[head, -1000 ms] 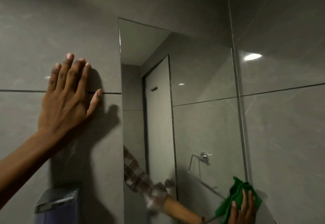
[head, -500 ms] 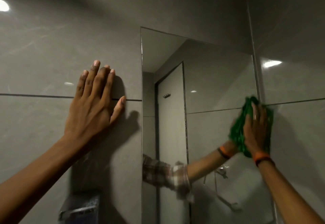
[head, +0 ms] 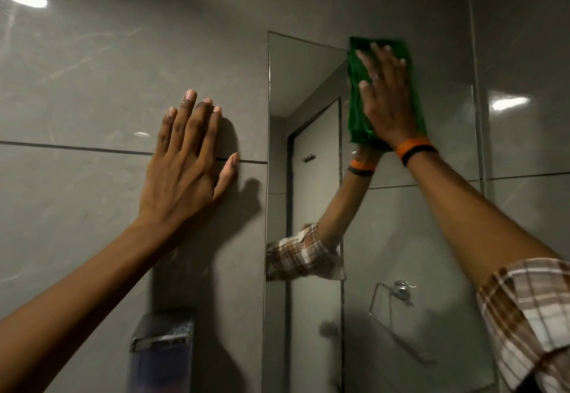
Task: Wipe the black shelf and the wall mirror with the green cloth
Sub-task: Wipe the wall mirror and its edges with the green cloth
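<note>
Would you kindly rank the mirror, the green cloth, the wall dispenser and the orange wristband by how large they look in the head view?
1. mirror
2. cloth, though the right hand covers part of it
3. dispenser, cut off by the frame's bottom edge, so its rank against the cloth is unsure
4. wristband

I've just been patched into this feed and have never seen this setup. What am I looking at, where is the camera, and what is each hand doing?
There is no machine here: a person works with bare hands, and the one camera sits on their head, looking forward at a grey tiled wall. The left hand lies flat and open on the tiles, holding nothing. The right hand presses the green cloth flat against the top of the wall mirror. The second arm you see is only its reflection. Low on the wall hangs a dispenser. The black shelf is not in view.
</note>
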Motion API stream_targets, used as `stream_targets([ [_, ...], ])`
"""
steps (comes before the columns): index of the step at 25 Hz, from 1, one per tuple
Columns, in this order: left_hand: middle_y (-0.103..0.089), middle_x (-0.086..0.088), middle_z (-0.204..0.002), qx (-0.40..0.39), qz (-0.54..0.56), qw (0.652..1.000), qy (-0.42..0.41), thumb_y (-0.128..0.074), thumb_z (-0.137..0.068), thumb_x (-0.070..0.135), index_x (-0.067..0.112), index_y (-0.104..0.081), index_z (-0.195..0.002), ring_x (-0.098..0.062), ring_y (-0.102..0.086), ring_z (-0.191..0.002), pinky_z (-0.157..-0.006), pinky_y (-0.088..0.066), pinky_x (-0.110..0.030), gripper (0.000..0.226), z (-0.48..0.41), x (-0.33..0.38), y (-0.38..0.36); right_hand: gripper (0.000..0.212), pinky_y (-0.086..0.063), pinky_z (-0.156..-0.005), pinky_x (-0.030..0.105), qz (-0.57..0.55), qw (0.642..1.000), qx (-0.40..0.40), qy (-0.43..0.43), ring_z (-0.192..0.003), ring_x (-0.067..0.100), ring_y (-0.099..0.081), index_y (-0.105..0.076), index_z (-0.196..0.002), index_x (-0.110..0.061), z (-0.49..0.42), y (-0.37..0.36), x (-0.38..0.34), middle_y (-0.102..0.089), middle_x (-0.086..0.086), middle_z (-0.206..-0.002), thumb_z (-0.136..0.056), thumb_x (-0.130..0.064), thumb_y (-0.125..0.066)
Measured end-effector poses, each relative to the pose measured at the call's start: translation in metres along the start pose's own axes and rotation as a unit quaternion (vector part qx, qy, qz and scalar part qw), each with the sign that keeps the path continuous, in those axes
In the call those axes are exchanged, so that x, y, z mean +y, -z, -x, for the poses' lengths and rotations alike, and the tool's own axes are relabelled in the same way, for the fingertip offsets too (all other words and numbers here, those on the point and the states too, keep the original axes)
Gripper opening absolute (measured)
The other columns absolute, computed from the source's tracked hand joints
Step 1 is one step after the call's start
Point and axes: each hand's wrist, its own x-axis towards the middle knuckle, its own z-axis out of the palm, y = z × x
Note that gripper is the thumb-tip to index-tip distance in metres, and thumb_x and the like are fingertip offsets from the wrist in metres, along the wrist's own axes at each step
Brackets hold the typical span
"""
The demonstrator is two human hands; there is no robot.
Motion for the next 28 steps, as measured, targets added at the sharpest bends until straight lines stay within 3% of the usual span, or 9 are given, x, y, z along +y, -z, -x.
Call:
stream_targets([
  [6,-0.017,-0.021,-0.168,0.029,0.02,0.999,0.014,-0.023,-0.106,0.045,0.001,-0.019,-0.16,-0.033,-0.009,-0.157,-0.129,-0.003,-0.044,0.07,0.002,0.002,0.006,0.058,-0.008,-0.129,0.052,-0.036,0.998,0.018,0.046,-0.157,0.03,-0.014,-0.03,-0.157,-0.026,0.081,-0.018,-0.157,-0.023,0.008,-0.168,-0.1,-0.032,-0.036],
  [10,-0.02,-0.02,-0.167,0.029,0.032,0.999,0.013,-0.026,-0.106,0.041,0.001,-0.023,-0.159,-0.034,-0.013,-0.157,-0.129,-0.005,-0.044,0.067,0.004,0.003,0.01,0.058,-0.007,-0.129,0.051,-0.051,0.995,-0.013,0.083,-0.158,0.028,-0.009,-0.035,-0.154,-0.025,0.179,-0.028,-0.215,-0.021,0.007,-0.169,-0.097,-0.032,-0.04],
  [16,-0.016,-0.02,-0.169,-0.033,0.022,0.999,-0.016,-0.019,-0.106,0.045,0.001,-0.017,-0.16,-0.032,-0.009,-0.157,-0.129,-0.005,-0.045,0.07,0.023,0.008,0.012,0.064,-0.004,-0.129,0.049,-0.029,0.997,-0.062,0.023,-0.158,0.028,-0.006,-0.018,-0.16,-0.033,0.308,-0.027,-0.234,-0.012,0.003,-0.171,-0.1,-0.032,-0.04],
  [19,-0.015,-0.02,-0.169,-0.047,0.011,0.999,-0.012,-0.017,-0.105,0.047,0.001,-0.017,-0.16,-0.031,-0.008,-0.158,-0.129,-0.004,-0.044,0.072,0.03,0.01,0.013,0.069,0.0,-0.13,0.045,-0.012,0.997,-0.075,0.016,-0.158,0.026,-0.009,-0.022,-0.159,-0.036,0.375,-0.03,-0.237,-0.008,-0.001,-0.172,-0.094,-0.033,-0.046],
  [23,-0.011,-0.019,-0.169,-0.061,0.016,0.998,-0.005,-0.019,-0.105,0.048,0.002,-0.014,-0.161,-0.03,-0.004,-0.158,-0.128,0.004,-0.039,0.073,0.04,0.014,0.012,0.07,-0.003,-0.13,0.045,-0.002,0.995,-0.095,-0.001,-0.157,0.026,-0.013,-0.027,-0.157,-0.039,0.415,-0.027,-0.229,-0.016,-0.001,-0.17,-0.091,-0.035,-0.051],
  [28,-0.011,-0.02,-0.17,-0.065,0.025,0.998,0.014,-0.02,-0.106,0.048,0.002,-0.014,-0.161,-0.032,-0.005,-0.158,-0.129,0.002,-0.041,0.072,0.044,0.013,0.016,0.061,-0.009,-0.129,0.047,-0.023,0.994,-0.1,-0.044,-0.157,0.027,-0.014,-0.025,-0.157,-0.039,0.451,-0.026,-0.212,-0.029,0.004,-0.165,-0.098,-0.038,-0.041],
])
